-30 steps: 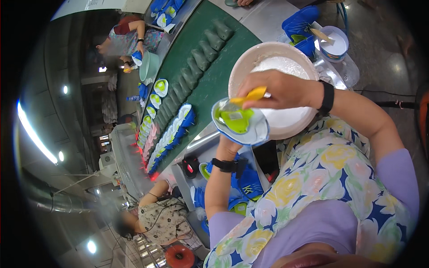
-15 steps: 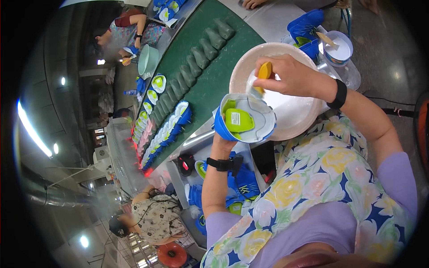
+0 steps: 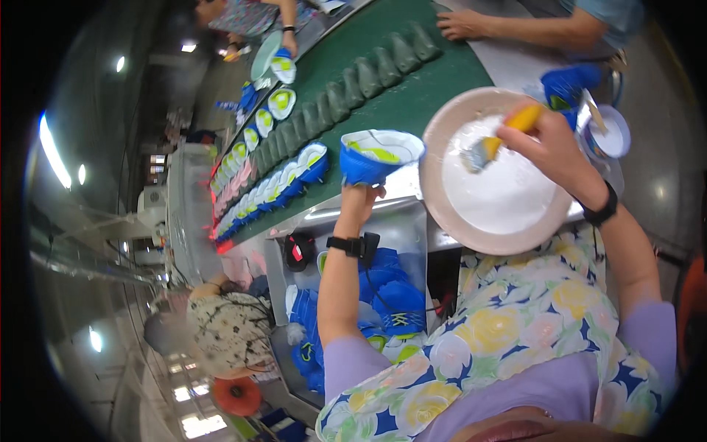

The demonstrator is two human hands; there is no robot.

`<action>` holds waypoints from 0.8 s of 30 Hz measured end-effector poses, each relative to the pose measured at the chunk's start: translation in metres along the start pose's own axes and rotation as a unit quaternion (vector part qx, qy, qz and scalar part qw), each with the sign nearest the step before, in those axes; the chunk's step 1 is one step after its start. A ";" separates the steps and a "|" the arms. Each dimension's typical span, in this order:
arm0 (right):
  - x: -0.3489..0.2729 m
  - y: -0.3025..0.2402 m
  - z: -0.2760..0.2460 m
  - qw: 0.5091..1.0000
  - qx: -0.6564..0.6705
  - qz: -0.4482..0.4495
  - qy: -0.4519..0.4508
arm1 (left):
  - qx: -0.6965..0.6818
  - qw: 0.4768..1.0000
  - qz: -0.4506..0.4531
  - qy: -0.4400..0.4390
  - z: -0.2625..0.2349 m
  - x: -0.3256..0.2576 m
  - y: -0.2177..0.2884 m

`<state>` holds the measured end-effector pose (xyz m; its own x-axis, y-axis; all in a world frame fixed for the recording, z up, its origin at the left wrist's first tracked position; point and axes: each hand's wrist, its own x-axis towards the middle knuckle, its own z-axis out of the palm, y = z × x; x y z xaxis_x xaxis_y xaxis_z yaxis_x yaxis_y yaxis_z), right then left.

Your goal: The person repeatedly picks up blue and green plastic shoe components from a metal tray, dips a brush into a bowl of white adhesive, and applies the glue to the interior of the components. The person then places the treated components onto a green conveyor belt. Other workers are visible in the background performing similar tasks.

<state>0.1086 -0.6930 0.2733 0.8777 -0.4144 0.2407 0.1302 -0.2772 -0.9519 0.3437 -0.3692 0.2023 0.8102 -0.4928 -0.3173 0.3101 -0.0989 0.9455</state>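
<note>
My left hand [image 3: 361, 200] holds up a blue shoe upper [image 3: 375, 156] with a white rim and a lime-green insole, opening turned toward me. My right hand [image 3: 554, 146] grips a yellow-handled brush [image 3: 502, 135], its bristles dipped over the white glue in a wide pink basin [image 3: 492, 237]. Both wrists wear black bands. The shoe sits left of the basin, apart from the brush.
A green conveyor belt [image 3: 412, 103] runs away to the upper left, carrying dark shoe lasts [image 3: 368, 81] and a row of blue and white uppers [image 3: 272, 188]. Other people's hands [image 3: 464, 23] work at its far side. A bin of blue shoes [image 3: 383, 295] sits below. A small white tub [image 3: 607, 132] stands at right.
My right hand has carried the brush away from the shoe and into the basin. My left hand has moved the shoe to the left, off the basin.
</note>
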 end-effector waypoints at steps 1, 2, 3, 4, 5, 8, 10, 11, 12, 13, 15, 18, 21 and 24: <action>-0.002 0.003 -0.001 0.999 0.024 0.017 0.016 | 0.001 0.999 0.003 -0.039 -0.028 0.018 -0.003; -0.006 0.010 -0.006 0.998 0.028 0.049 0.021 | -0.023 1.000 0.003 -0.006 -0.032 0.036 -0.003; -0.008 0.016 -0.008 0.996 0.034 0.081 0.024 | -0.046 0.998 0.004 0.030 -0.039 0.051 -0.001; -0.008 0.021 -0.010 0.994 0.039 0.102 0.017 | -0.068 0.995 -0.018 0.069 -0.048 0.063 -0.001; -0.010 0.023 -0.010 0.991 0.042 0.127 0.012 | -0.075 0.994 -0.005 0.076 -0.063 0.078 -0.008; -0.007 0.025 -0.003 0.983 0.046 0.180 -0.004 | -0.088 0.992 -0.008 0.093 -0.106 0.123 -0.031; -0.004 0.027 0.004 0.979 0.046 0.194 -0.031 | -0.044 0.978 -0.033 0.200 -0.145 0.134 -0.053; -0.001 0.029 0.008 0.979 0.040 0.192 -0.048 | -0.011 0.965 -0.062 0.254 -0.175 0.130 -0.062; 0.000 0.035 0.009 0.978 0.032 0.194 -0.064 | -0.013 0.950 -0.058 0.308 -0.187 0.127 -0.061; 0.000 0.041 0.010 0.977 0.027 0.197 -0.083 | -0.013 0.930 -0.057 0.363 -0.195 0.119 -0.054; -0.002 0.051 0.008 0.977 0.027 0.193 -0.089 | 0.021 0.970 0.000 0.241 -0.201 0.087 -0.026; -0.009 0.058 -0.002 0.973 0.002 0.219 -0.075 | 0.063 0.994 0.015 0.087 -0.105 -0.002 0.064; -0.008 0.059 0.001 0.974 -0.001 0.204 -0.100 | 0.247 0.967 -0.004 -0.065 -0.081 -0.086 0.087; -0.013 0.046 0.013 0.981 -0.008 0.164 -0.101 | 0.554 0.816 0.120 -0.111 -0.078 -0.124 0.037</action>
<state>0.1094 -0.6889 0.2239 0.9449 -0.3043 -0.1209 -0.1791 -0.1714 -0.9688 0.2936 -0.2446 0.2712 0.6336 -0.7453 -0.2073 -0.5843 -0.6367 0.5032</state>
